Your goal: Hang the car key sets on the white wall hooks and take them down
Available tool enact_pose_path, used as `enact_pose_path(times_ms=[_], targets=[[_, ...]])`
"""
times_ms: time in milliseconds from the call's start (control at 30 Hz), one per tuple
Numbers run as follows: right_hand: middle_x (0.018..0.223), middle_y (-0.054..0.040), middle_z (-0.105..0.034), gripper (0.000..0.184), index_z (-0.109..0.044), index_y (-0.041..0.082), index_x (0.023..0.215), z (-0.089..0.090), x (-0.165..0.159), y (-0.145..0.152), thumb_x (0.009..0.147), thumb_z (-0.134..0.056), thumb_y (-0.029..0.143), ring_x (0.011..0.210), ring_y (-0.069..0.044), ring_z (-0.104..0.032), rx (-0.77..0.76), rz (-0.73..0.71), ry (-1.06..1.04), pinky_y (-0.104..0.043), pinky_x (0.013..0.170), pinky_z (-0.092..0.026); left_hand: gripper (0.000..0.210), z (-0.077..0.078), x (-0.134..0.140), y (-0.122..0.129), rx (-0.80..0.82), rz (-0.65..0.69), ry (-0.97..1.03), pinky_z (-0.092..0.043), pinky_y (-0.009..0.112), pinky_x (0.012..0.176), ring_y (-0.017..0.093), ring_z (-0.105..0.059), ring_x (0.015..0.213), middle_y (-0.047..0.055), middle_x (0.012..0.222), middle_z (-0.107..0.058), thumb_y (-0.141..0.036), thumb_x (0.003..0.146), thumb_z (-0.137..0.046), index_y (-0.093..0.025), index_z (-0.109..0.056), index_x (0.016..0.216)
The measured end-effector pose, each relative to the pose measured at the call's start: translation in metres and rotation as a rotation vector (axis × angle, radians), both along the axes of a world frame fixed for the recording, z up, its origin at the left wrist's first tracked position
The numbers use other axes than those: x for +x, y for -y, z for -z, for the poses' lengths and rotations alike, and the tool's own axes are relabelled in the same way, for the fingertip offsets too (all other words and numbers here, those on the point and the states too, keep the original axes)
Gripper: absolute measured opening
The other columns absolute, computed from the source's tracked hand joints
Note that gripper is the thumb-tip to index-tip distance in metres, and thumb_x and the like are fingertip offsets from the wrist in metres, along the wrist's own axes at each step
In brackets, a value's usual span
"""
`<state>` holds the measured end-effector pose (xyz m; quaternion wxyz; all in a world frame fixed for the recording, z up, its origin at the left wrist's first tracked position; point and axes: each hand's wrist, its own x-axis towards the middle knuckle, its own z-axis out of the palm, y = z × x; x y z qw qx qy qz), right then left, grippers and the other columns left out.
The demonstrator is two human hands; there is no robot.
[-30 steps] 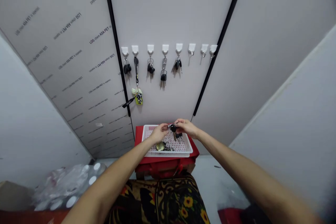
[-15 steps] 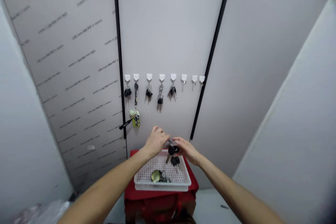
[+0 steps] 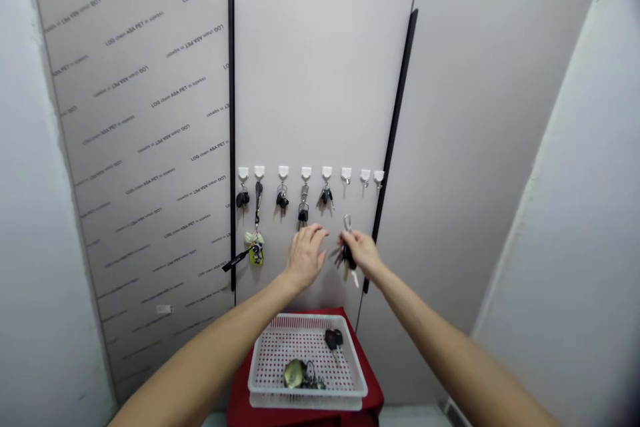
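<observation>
My right hand [image 3: 362, 251] pinches a bunch of keys [image 3: 349, 256] by its metal clip, which points up at the wall, while the keys dangle below the fingers. To its left, my left hand [image 3: 305, 257] is raised with fingers apart and nothing in it. A row of white wall hooks [image 3: 327, 173] runs above both hands. Key bunches hang from the hooks on the left, among them a black-headed bunch [image 3: 282, 199] and a long strap with a yellow-green charm [image 3: 256, 253]. The three rightmost hooks, including one white hook [image 3: 346, 174], show only metal prongs.
Below my hands, a white perforated basket [image 3: 257, 353] rests on a red surface [image 3: 373, 403]. Inside lie black-headed keys [image 3: 331, 339] and a bunch with a round gold-coloured piece [image 3: 293, 373]. Black vertical strips [image 3: 231, 140] edge the wall panel.
Both hands have risen from above the basket toward the hooks. My left hand has let go of the key bunch, which my right hand now holds alone by its clip. The view has shifted.
</observation>
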<state>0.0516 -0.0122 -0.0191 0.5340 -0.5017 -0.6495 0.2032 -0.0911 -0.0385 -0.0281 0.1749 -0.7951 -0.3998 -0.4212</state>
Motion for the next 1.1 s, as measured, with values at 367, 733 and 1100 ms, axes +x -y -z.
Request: enact_pose_path(times_ms=[367, 733, 1100], targets=[[0.058, -0.0058, -0.054, 0.024, -0.053, 0.016, 0.058, -0.09, 0.005, -0.051, 0.064, -0.034, 0.029, 0.058, -0.016, -0.049, 0.025, 0.428, 0.409, -0.026, 0.052, -0.034, 0.034, 0.025, -0.001, -0.009, -0.295, 0.07, 0.053, -0.031, 0.031, 0.079, 0.015, -0.036, 0.094, 0.004, 0.101, -0.042, -0.01, 0.059, -0.047, -0.019, -0.044, 0.091], [0.064, -0.0086, -0.053, 0.025, -0.056, 0.013, 0.065, -0.069, 0.002, -0.055, 0.065, -0.037, 0.029, 0.068, -0.018, -0.05, -0.064, 0.468, 0.566, -0.028, 0.059, -0.036, 0.03, 0.057, -0.008, -0.005, -0.596, 0.066, 0.162, -0.034, 0.028, 0.076, 0.014, -0.043, 0.086, 0.005, 0.092, -0.049, -0.014, 0.06, -0.045, -0.015, -0.046, 0.09], [0.078, -0.0059, -0.057, 0.026, -0.056, 0.013, 0.082, 0.05, 0.001, 0.004, 0.061, -0.044, 0.021, 0.068, -0.013, -0.05, 0.0, 0.133, 0.563, -0.026, 0.066, -0.036, 0.034, 0.15, -0.037, 0.022, -1.113, -0.026, -0.222, -0.037, 0.021, 0.062, 0.014, -0.051, 0.07, 0.006, 0.08, -0.058, -0.013, 0.055, -0.045, -0.014, -0.054, 0.087]])
